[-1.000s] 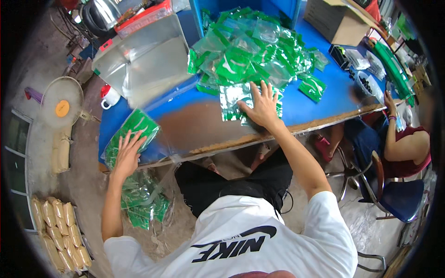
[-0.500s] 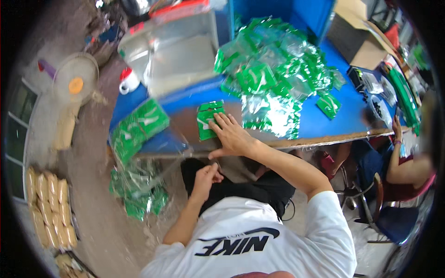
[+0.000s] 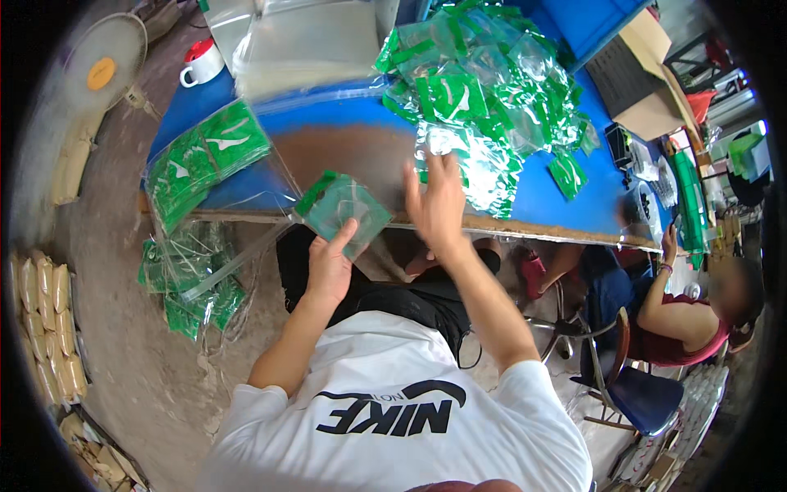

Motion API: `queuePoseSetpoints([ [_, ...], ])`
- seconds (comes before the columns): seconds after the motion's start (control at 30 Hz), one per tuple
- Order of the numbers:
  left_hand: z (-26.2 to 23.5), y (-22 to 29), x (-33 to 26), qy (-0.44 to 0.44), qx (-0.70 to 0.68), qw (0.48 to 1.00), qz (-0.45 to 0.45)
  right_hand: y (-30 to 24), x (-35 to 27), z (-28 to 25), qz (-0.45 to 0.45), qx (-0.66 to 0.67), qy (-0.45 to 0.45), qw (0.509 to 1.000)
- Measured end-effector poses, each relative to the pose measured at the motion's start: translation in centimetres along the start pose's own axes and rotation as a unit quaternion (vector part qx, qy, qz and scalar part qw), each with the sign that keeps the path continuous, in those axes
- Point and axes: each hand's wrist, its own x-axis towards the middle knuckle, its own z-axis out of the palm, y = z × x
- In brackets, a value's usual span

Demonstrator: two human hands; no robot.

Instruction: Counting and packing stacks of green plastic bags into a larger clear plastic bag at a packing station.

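Note:
My left hand (image 3: 329, 266) grips a small square packet (image 3: 348, 215) by its near corner, thumb on top. The packet is clear with a green band, and it is tilted in front of the table's edge. My right hand (image 3: 440, 209) holds nothing, its fingers apart and slightly blurred. They reach over the near side of some shiny clear-and-green packets (image 3: 484, 176). Behind these lies a large heap of similar green packets (image 3: 492, 82). To the left, a row of green packets (image 3: 217, 148) lies overlapped near the table's corner.
The blue table (image 3: 566, 217) has a brown worn patch. Clear plastic sheets (image 3: 307, 49) and a red-topped white mug (image 3: 202, 63) stand at the far left. More green packets in clear plastic (image 3: 193, 283) are below the left corner. A co-worker (image 3: 680, 320) sits at right near an open cardboard box (image 3: 635, 74).
The green packet has left the tabletop and is now in my left hand. My right hand has moved off it, rightward to the shiny packets. The whole view has shifted.

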Motion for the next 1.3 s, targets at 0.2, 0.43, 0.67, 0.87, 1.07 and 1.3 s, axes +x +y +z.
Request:
queuePoseSetpoints([
  [0.2,-2.6,0.7,0.3,0.006,0.085,0.996,-0.006,2.1,0.4,2.1,-0.111,-0.131,-0.129,0.977],
  [0.43,-2.0,2.6,-1.4,-0.014,0.012,0.999,-0.049,1.4,-2.5,-0.1,-0.110,0.182,-0.264,0.941],
  [0.67,-3.2,2.8,-0.7,-0.037,0.139,0.988,-0.049,4.6,-1.9,-2.1,-0.149,0.123,-0.186,0.963],
  [0.87,-1.6,3.1,0.1,-0.144,-0.007,0.981,-0.128,-1.1,-1.9,-4.5,-0.139,0.271,-0.208,0.929],
  [1.07,-2.6,1.1,0.3,-0.075,0.100,0.990,-0.072,1.0,-3.0,-0.2,-0.251,0.114,-0.341,0.899],
  [1.3,-2.1,1.5,-0.7,-0.034,0.123,0.991,-0.034,7.2,6.3,5.7,-0.095,-0.189,-0.116,0.970],
])
